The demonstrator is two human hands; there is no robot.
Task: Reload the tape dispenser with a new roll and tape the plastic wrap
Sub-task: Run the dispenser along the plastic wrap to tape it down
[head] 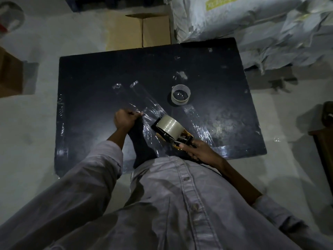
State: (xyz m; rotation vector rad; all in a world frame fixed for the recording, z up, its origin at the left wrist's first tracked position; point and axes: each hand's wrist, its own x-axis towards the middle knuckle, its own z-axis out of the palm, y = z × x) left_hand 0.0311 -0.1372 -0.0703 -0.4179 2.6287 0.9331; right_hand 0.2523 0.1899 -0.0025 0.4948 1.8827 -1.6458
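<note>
Taping the plastic wrap (pixel 203 127): the reloaded tape dispenser (pixel 173 137), carrying a full roll of clear tape (pixel 168 125), is held low over the wrap near the front of the black table (pixel 90 83). The right hand (pixel 200 152) curls round the dispenser's handle. The left hand (pixel 126 120), fingers curled, pinches the wrap's crinkled film just beside the dispenser's nose; whether the tape's free end is caught there too cannot be told. An empty tape core (pixel 180 94) stands upright farther back, apart from both hands. For a clean strip, the film is best pulled taut by the left hand while the dispenser is tilted to press the tape flat and drawn steadily; slack film would likely wrinkle under the tape.
</note>
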